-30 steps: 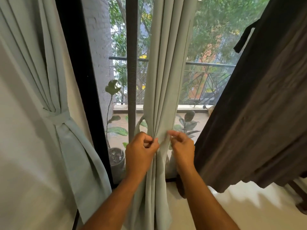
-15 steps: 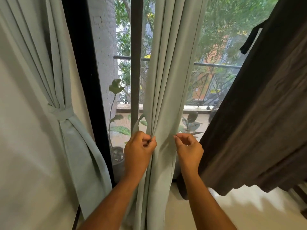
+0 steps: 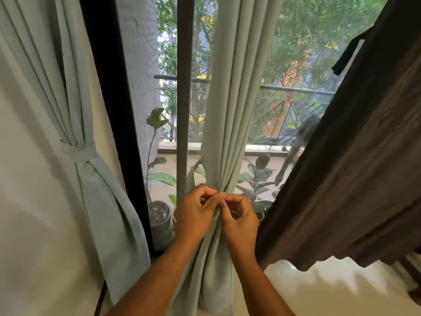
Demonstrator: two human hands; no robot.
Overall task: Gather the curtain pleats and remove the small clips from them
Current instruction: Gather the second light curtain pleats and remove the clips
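A pale green curtain (image 3: 227, 99) hangs in front of the window, its pleats drawn together at waist height. My left hand (image 3: 196, 213) grips the gathered pleats from the left, fingers curled round the fabric. My right hand (image 3: 239, 217) pinches the same bunch from the right, its fingertips meeting those of the left hand. No clip can be made out between the fingers.
A second pale green curtain (image 3: 75, 124) is tied back at the left against the white wall. A dark brown cloth (image 3: 355, 174) hangs at the right. Behind the glass stand potted plants (image 3: 159, 213) and a balcony railing (image 3: 296, 90). A black window frame (image 3: 114, 110) runs between the curtains.
My right hand has moved left across the curtain and met my left hand, bunching the pleats between them. The view has shifted slightly.
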